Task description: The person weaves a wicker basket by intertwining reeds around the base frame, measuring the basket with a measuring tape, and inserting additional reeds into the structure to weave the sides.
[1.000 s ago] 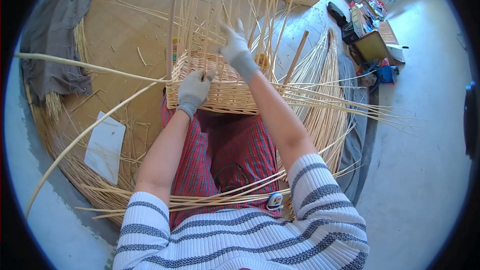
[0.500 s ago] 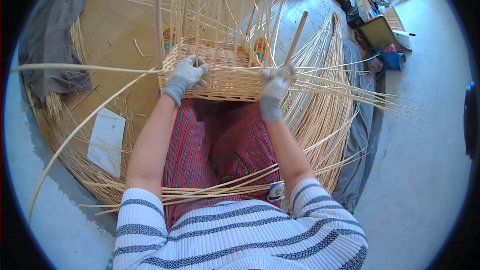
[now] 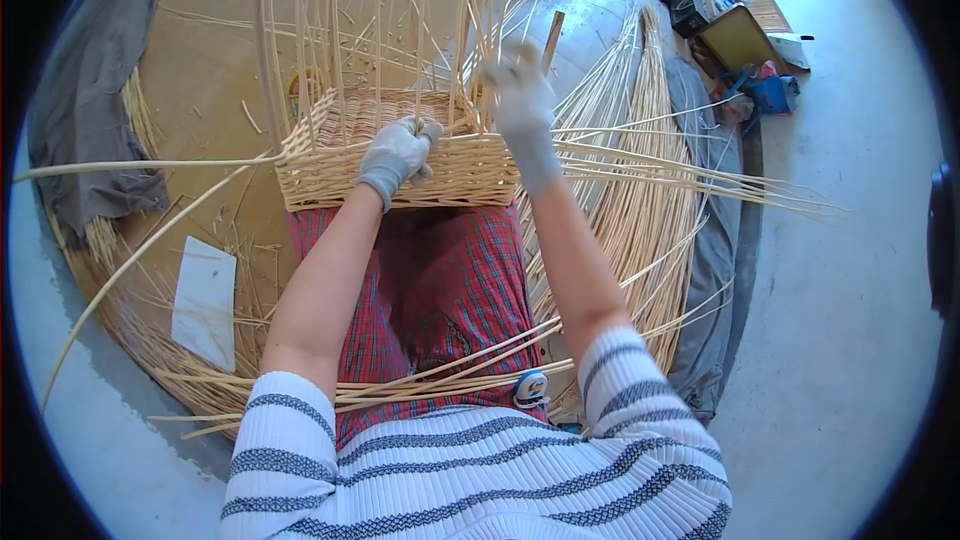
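Observation:
A rectangular wicker basket, partly woven, rests over my lap with tall upright stakes rising from its walls. My left hand, in a pale glove, is closed on the near rim beside an upright stake. Above the basket's right near corner is my gloved right hand, close to the right-hand stakes. Motion blurs its fingers, so I cannot make out a grip. Long willow rods stick out to the left of the basket, and thinner ones stretch right.
A big bundle of willow rods lies on the floor at right, by a grey cloth. More rods cross my lap, with a round tape measure near them. A white sheet lies at left. Boxes stand far right.
My right hand has risen from the rim's right corner toward the upright stakes. My left hand has shifted right along the rim. The basket appears further left in view.

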Available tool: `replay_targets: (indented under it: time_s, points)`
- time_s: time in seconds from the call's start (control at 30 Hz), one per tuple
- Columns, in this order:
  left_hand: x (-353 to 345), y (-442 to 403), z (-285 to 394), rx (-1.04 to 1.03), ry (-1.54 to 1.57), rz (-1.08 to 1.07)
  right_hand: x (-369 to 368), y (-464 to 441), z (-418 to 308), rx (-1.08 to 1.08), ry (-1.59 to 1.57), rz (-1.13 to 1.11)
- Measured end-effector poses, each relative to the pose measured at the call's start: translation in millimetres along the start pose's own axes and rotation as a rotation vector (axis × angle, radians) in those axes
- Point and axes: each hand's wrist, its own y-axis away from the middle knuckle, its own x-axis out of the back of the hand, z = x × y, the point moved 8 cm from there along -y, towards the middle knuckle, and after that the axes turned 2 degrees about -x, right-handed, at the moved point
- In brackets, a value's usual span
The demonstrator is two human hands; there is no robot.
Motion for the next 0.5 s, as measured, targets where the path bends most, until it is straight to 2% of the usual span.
replay_targets:
  time_s: [0.03,0.1,0.13,0.2,0.27,0.33,0.37,0.43,0.47,0.5]
  points:
    - [4.2,2.1,1.6,0.024,0.005,0.062,-16.4,-37.4,-12.6,-0.267,-0.431,-0.061]
    - [12.2,-2.4,-4.4,0.046,-0.017,0.092,-65.9,-89.0,-29.8,-0.175,0.050,-0.186]
    - [13.1,-3.3,-6.2,0.056,0.033,0.078,-64.6,-93.9,-29.9,-0.168,0.043,-0.178]
    - [10.6,-4.6,-8.7,0.082,0.095,0.047,-41.7,-79.2,-1.6,-0.432,-0.365,-0.012]
    - [12.8,-3.7,-4.7,0.116,0.012,0.037,6.6,-1.8,48.7,-0.422,-0.969,0.307]
    - [6.4,-2.0,0.5,0.094,0.019,0.049,36.0,90.0,44.6,-0.576,-1.114,0.535]
    - [6.8,-1.9,2.8,0.075,0.019,0.063,43.6,97.1,32.3,-0.578,-1.123,0.532]
    - [4.9,7.2,2.9,0.032,0.045,0.065,55.4,105.7,-0.7,-0.717,-0.922,0.301]
    - [6.6,9.4,8.1,-0.039,0.084,0.078,73.8,86.1,-9.3,-0.491,-0.768,0.340]
    - [6.1,9.0,14.1,-0.063,0.072,0.067,77.5,83.9,9.4,-0.483,-0.758,0.366]
